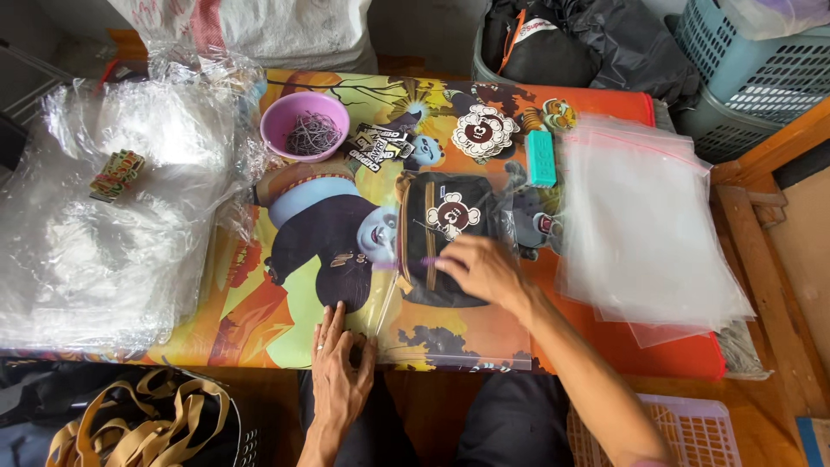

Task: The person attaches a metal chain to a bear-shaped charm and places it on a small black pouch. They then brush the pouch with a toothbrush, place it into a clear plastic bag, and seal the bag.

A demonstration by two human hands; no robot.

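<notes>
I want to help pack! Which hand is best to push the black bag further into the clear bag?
Probably the right hand. It already rests on the black bag inside the clear bag. The left hand lies flat on the clear bag's near edge, pinning it to the table.

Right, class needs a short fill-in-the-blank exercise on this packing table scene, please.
1. The round plastic bowl holding thin ties is coloured ____.
2. The right hand presses on a black folded ____ inside a clear bag.
3. The left hand rests at the table's ____ edge.

Missing words: purple; garment; near
</notes>
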